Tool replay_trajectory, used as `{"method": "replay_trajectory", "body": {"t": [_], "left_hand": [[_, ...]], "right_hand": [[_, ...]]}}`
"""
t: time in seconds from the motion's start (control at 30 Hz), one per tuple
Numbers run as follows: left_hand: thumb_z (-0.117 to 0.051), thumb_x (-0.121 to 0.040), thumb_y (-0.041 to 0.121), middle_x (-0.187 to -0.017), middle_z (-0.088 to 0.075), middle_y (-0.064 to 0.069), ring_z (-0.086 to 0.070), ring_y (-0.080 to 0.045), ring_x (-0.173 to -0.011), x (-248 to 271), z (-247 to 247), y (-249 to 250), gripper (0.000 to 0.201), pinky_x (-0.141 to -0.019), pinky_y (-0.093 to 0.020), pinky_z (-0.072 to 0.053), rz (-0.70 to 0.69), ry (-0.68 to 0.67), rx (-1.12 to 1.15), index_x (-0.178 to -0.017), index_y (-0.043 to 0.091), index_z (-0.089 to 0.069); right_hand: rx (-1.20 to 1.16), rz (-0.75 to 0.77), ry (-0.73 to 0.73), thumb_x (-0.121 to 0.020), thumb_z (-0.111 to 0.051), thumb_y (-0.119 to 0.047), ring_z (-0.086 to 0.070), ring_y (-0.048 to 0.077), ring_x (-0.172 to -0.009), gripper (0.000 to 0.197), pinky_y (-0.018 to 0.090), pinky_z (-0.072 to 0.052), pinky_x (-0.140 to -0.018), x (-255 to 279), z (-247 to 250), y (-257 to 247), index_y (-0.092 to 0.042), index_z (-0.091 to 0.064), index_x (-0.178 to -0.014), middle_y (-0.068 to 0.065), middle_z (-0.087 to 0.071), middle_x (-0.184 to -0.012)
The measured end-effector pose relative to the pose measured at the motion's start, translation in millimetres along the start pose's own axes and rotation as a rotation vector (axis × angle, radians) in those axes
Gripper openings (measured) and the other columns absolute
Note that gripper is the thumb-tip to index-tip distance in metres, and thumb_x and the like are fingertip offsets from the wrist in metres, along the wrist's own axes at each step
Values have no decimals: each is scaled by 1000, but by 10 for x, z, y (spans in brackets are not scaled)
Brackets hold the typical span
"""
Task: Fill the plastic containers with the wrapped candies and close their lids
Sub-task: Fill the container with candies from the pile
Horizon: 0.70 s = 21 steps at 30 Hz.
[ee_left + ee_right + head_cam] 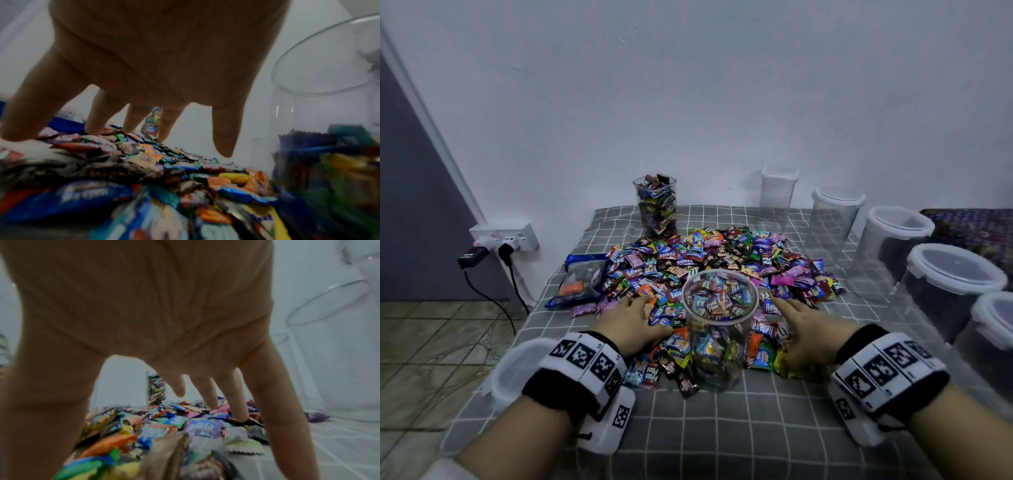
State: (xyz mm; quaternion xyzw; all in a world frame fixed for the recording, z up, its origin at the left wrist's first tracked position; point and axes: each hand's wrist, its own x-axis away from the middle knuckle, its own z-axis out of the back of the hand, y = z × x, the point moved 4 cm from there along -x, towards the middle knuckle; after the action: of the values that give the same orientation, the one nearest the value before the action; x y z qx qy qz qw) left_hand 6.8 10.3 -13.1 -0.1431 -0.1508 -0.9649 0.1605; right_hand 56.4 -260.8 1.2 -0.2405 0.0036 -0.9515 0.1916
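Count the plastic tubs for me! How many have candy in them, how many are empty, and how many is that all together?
Tubs with candy: 2, the open round tub between the hands and the square tub by the wall.
Empty tubs with lids on: 5, in a row on the right, from the far one to the nearest.
Total: 7 tubs.

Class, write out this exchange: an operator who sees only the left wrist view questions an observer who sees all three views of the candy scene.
Operator: Where is the right hand?
Observer: The right hand lies open on the candies, to the right of the open jar.
Operator: Are any containers left to fill?
Observer: Five lidded containers, apparently empty, stand along the right side of the checked cloth.
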Motion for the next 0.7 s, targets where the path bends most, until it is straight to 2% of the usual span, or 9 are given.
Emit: {"method": "replay_trajectory", "body": {"t": [0.1,0.2,0.3,0.5,0.63,0.7], "left_hand": [[-50,-75,75,-158,-5,-11,-26,-34,-140,-61,-39,4,98,-110,-44,-32,54,-72,-122,-150,30,-5],[-52,-68,79,-158,-1,-14,-28,-35,-139,-107,-93,23,110,-108,-44,-35,59,-148,-162,-150,32,4],[-59,-65,77,-158,-1,-15,-26,-33,-140,-131,-120,67,114,-108,-42,-36,14,-187,-167,-149,36,7],[-68,-72,61,-157,-13,-7,-28,-29,-139,-118,-106,168,90,-110,-41,-32,-112,-187,-169,-146,40,-22],[-71,-76,48,-140,-47,2,-49,-21,-123,-111,-89,245,71,-100,-35,-43,-169,-98,-148,-139,34,-41],[-70,-81,41,-129,-57,2,-55,-19,-115,-98,-75,286,57,-95,-32,-46,-176,-56,-153,-133,28,-50]], "right_hand": [[62,-38,-64,-76,-69,-45,-29,28,-138,110,37,-42,-102,-28,-28,15,-28,12,-149,3,1,-159],[89,-25,-84,-74,-71,-46,-26,28,-140,113,40,-40,-105,-70,-41,-41,-28,13,-149,3,-3,-159],[106,19,-72,-72,-74,-47,-29,29,-138,115,44,-39,-105,-122,-59,-127,-31,10,-149,2,-10,-158],[155,105,-20,-74,-73,-44,-40,23,-129,100,41,-41,-102,-202,-89,-226,-35,-8,-149,-4,-29,-149],[188,146,-2,-79,-70,-43,-43,22,-125,80,37,-42,-101,-226,-89,-266,-35,-26,-145,0,-40,-139],[206,156,14,-81,-67,-41,-45,22,-123,71,37,-42,-101,-233,-90,-281,-33,-33,-143,2,-44,-136]]}}
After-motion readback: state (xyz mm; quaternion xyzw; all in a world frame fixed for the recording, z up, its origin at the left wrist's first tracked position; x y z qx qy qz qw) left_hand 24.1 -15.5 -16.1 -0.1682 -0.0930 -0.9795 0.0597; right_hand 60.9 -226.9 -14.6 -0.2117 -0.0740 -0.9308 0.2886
